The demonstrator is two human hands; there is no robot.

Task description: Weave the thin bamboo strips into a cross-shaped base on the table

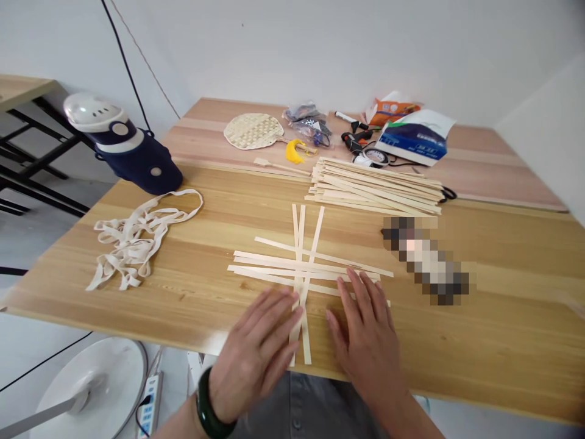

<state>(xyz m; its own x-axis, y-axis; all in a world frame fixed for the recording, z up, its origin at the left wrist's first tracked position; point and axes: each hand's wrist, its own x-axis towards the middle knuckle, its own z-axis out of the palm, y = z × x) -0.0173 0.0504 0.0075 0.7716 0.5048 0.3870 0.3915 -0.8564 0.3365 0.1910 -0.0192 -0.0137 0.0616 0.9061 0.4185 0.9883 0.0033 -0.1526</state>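
Thin pale bamboo strips (299, 268) lie crossed on the wooden table (493, 341), several upright over several running sideways. My left hand (253, 353) rests flat with its fingertips on the lower ends of the upright strips, and a dark green bangle sits on its wrist. My right hand (365, 332), fingers spread, lies just right of them, its fingertips touching or nearly touching the sideways strips. Neither hand grips anything. The crossing itself shows between my hands.
A stack of bamboo strips (375, 186) lies behind the crossing, with a woven fan (253, 131), bags and tools beyond. Cream straps (132, 241) and a navy-and-white appliance (137, 155) sit left. A pixelated object (425, 259) lies right. The table's front edge runs below my hands.
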